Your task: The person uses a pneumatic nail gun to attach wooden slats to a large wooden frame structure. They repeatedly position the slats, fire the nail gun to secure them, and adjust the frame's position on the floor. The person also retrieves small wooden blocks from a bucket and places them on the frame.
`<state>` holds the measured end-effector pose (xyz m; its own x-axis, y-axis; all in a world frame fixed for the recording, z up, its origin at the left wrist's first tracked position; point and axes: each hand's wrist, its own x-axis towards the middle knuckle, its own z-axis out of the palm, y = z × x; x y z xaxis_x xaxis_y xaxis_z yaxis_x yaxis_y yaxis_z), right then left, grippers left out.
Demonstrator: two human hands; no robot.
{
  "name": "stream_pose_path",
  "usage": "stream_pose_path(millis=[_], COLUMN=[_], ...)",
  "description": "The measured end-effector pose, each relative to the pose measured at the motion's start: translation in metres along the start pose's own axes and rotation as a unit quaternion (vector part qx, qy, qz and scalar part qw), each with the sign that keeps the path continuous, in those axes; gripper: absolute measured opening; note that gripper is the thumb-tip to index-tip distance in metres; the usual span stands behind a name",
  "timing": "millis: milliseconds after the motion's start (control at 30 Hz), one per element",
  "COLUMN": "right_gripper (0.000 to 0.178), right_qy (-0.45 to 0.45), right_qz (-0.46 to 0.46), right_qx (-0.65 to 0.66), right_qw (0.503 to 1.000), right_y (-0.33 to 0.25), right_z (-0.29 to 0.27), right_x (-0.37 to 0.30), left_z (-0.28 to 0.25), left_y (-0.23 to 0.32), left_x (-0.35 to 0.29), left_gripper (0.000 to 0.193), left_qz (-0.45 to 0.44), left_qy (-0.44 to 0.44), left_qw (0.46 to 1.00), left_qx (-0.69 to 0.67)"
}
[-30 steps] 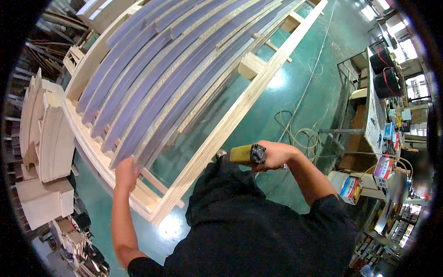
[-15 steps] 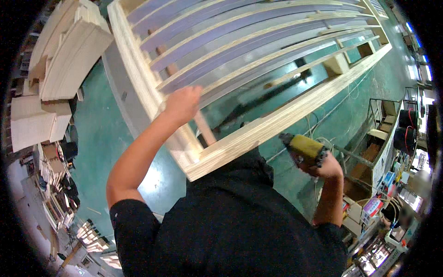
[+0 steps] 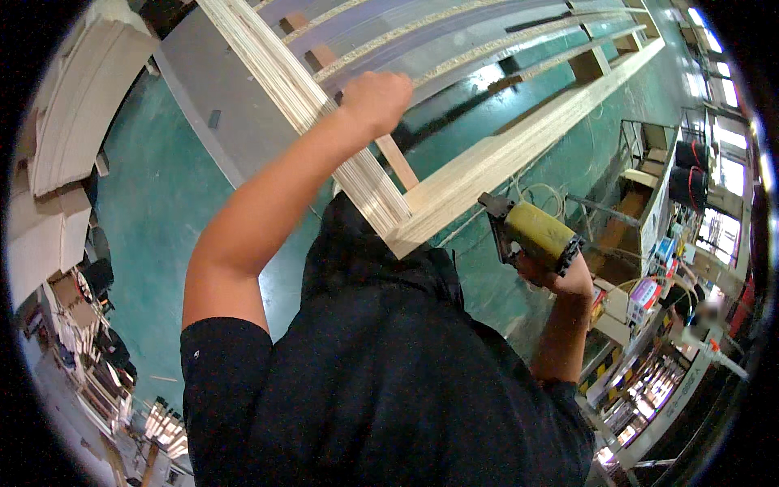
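Observation:
A long wooden frame [image 3: 479, 174] with parallel slats lies ahead of me, its near corner close to my body. My left hand [image 3: 378, 103] is closed at the end of a wooden slat [image 3: 462, 62], just inside the left frame rail [image 3: 284, 77]. The fingers' far side is hidden. In my right hand [image 3: 572, 280] is a nail gun [image 3: 537, 231] with a yellow barrel and dark nose, held off to the right of the frame. Its nose stays apart from the wood.
Stacked pale boards [image 3: 89, 105] stand at the far left, with wood scraps lower down. A grey panel [image 3: 207, 81] lies beside the frame on the green floor [image 3: 154, 235]. On the right, an air hose [image 3: 540, 195] trails near a cluttered metal rack [image 3: 641, 211].
The view has shifted, and the frame's near corner appears farther right and higher. My left hand still grips the slat end. The nail gun has turned slightly and shows more clearly.

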<state>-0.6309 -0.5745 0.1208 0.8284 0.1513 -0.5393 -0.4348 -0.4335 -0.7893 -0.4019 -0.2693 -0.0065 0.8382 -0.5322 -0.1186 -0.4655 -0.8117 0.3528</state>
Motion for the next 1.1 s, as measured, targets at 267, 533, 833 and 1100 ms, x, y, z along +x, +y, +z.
stream_pose_path(millis=[267,533,833,1100], right_gripper=[0.061,0.044,0.059,0.063], right_qy=[-0.008,0.025,0.071,0.046], right_qz=[0.020,-0.012,0.024,0.154], right_qx=[0.131,0.118,0.091,-0.024], right_qw=[0.991,0.993,0.993,0.987], right_y=[0.030,0.039,-0.048,-0.173], right_z=[0.050,0.090,0.134,0.164], right_x=[-0.027,-0.053,-0.013,0.069], left_z=[-0.008,-0.077,-0.076,-0.065], left_y=[-0.016,-0.081,-0.116,-0.138], left_x=[-0.003,-0.037,-0.029,-0.017], left_gripper=[0.031,0.083,0.131,0.138], left_qz=[0.007,0.217,0.400,0.466], left_qy=[-0.057,-0.057,-0.126,-0.121], left_qw=[0.997,0.974,0.891,0.872], left_qx=[0.041,0.037,0.173,0.087])
